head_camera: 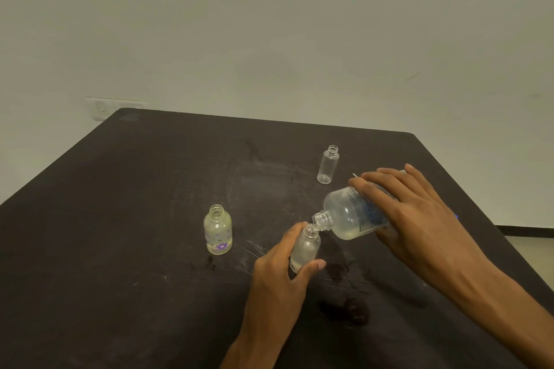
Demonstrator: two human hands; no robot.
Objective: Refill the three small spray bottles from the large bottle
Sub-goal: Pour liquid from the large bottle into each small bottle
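My right hand (410,213) grips the large clear bottle (349,216), tipped down to the left, its open neck touching the mouth of a small frosted bottle (305,249). My left hand (278,266) holds that small bottle, which leans slightly and has a little liquid at its bottom. A second small bottle (218,231), frosted with purple flowers, stands uncapped to the left. A third small bottle (328,164), clear and uncapped, stands further back on the dark table (150,219).
Dark stains (344,308) mark the tabletop in front of the hands. The table's far edge meets a pale wall with a switch plate (115,107) at the left. The table's right edge runs close to my right forearm.
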